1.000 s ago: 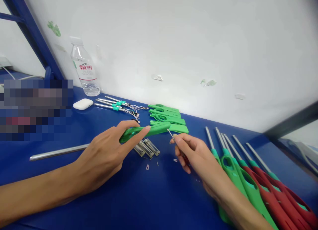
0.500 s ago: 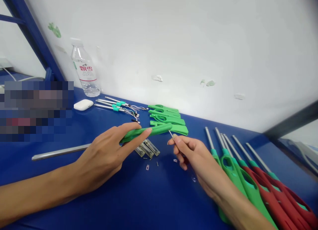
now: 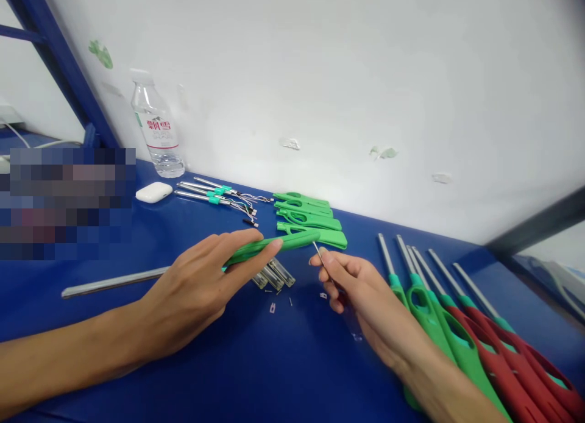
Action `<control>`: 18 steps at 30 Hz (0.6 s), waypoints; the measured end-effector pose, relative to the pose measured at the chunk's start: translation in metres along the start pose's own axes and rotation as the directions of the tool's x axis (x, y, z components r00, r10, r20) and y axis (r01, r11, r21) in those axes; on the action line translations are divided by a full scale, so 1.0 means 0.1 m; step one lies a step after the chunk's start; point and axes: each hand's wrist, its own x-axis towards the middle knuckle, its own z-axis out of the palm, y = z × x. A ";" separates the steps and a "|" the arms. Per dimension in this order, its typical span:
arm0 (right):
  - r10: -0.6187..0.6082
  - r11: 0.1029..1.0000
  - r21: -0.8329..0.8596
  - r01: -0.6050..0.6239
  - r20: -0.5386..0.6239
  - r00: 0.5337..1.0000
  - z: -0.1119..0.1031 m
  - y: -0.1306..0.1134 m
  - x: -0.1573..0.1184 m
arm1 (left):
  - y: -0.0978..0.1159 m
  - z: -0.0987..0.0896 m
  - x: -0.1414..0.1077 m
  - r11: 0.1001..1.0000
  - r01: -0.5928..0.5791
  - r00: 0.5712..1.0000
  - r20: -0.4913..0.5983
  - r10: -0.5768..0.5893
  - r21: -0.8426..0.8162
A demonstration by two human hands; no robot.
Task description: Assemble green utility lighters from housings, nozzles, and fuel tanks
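My left hand (image 3: 196, 286) is wrapped round a green long-necked lighter (image 3: 295, 241), whose metal tube (image 3: 114, 281) sticks out to the left behind the wrist. Between thumb and fingers, my right hand (image 3: 354, 283) pinches a thin screwdriver (image 3: 317, 248). Its tip meets the right end of the lighter's handle. Most of the tool's grip is hidden in the palm. Under the lighter lie several clear fuel tanks (image 3: 280, 272). Small screws (image 3: 290, 302) and a little pale clip (image 3: 272, 308) are scattered in front of them.
Several green handle shells (image 3: 315, 237) lie behind my hands, with metal tubes with wires (image 3: 201, 196) to their left. Assembled green lighters (image 3: 439, 331) and red lighters (image 3: 516, 356) rest at right. A water bottle (image 3: 158, 130) and white case (image 3: 154, 192) stand by the wall.
Both hands, the lighter and the screwdriver have shifted only very slightly in view. The grips are the same, and the screwdriver tip stays at the handle's end.
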 end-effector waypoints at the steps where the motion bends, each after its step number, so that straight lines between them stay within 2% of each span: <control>1: 0.007 1.000 0.011 -0.007 0.003 1.000 0.01 -0.01 0.00 | 0.00 0.00 0.00 1.000 -0.004 1.000 0.003 0.004 0.001; 6: 0.025 0.998 0.056 -0.024 -0.016 1.000 0.02 0.01 0.01 | -0.03 -0.01 0.02 0.997 -0.072 0.997 -0.024 0.073 0.037; 12: 0.013 0.999 0.051 -0.011 -0.025 1.000 -0.01 0.06 0.03 | 0.00 -0.02 0.01 1.000 -0.030 0.999 -0.020 0.030 0.004; 18: 0.003 0.999 0.050 -0.004 0.008 1.000 -0.01 0.05 0.03 | 0.01 -0.04 0.01 0.998 -0.054 0.998 -0.011 0.054 0.011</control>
